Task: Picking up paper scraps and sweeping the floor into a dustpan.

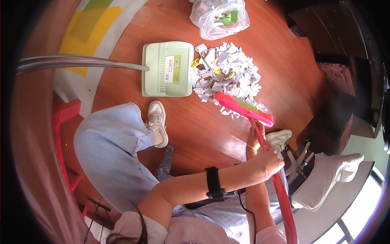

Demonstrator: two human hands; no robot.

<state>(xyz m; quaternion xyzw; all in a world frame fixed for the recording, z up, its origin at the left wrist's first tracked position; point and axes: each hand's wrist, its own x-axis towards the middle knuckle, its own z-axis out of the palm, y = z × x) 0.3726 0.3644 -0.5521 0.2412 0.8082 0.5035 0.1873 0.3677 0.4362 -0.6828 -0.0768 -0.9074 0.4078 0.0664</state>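
Observation:
My left hand (269, 164) is closed around the red handle of a broom, its arm crossing over the other one. Lower on the handle, close to the broom head, my right hand (256, 134) grips it too, partly hidden behind the handle. The pink broom head (243, 109), with red and green bristles, lies over the near edge of a heap of torn paper scraps (234, 67). Against the heap's left side rests a pale green dustpan (155, 70) with a long metal handle; a few yellow pieces show among the paper.
Beyond the heap stands a clear plastic bag (225, 24) holding scraps and something green. A red stool or chair frame (65, 113) is at the left. Dark furniture (326, 122) and a chair with a light cushion (323, 180) stand on the right.

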